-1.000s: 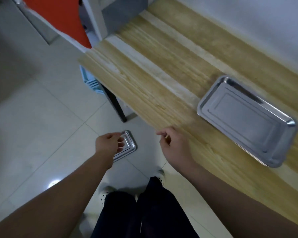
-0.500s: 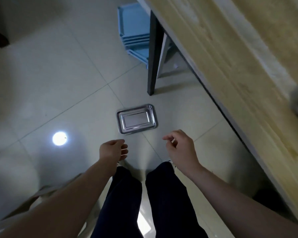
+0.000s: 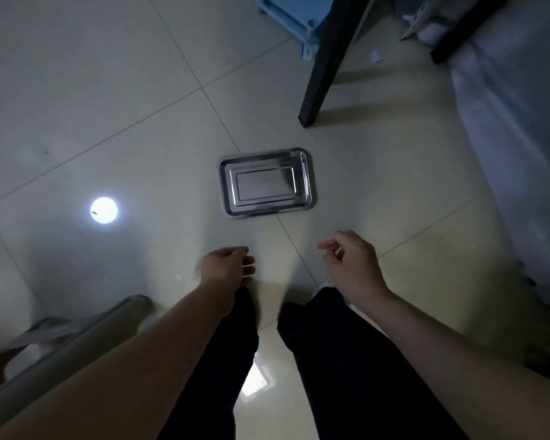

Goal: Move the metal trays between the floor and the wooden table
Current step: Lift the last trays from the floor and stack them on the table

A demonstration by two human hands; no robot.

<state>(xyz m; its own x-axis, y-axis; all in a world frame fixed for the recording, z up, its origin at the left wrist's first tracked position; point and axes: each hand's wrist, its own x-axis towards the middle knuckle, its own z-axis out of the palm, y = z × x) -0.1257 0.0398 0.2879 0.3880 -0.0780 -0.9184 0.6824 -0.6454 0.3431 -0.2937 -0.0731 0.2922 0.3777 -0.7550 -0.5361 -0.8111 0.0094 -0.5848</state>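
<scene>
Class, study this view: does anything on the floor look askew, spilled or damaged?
Nothing stands out. The metal tray lies flat and upright on the tiled floor, empty and undented, near the table leg. Both hands hover short of it.

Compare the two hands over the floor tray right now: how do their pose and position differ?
The left hand is curled with its fingers folded under; the right hand is looser, its fingers and thumb reaching forward. The left hand sits lower in the picture and left of the metal tray; the right hand sits below the tray's right end. Both are empty, clear of the tray, and neither touches it.
</scene>
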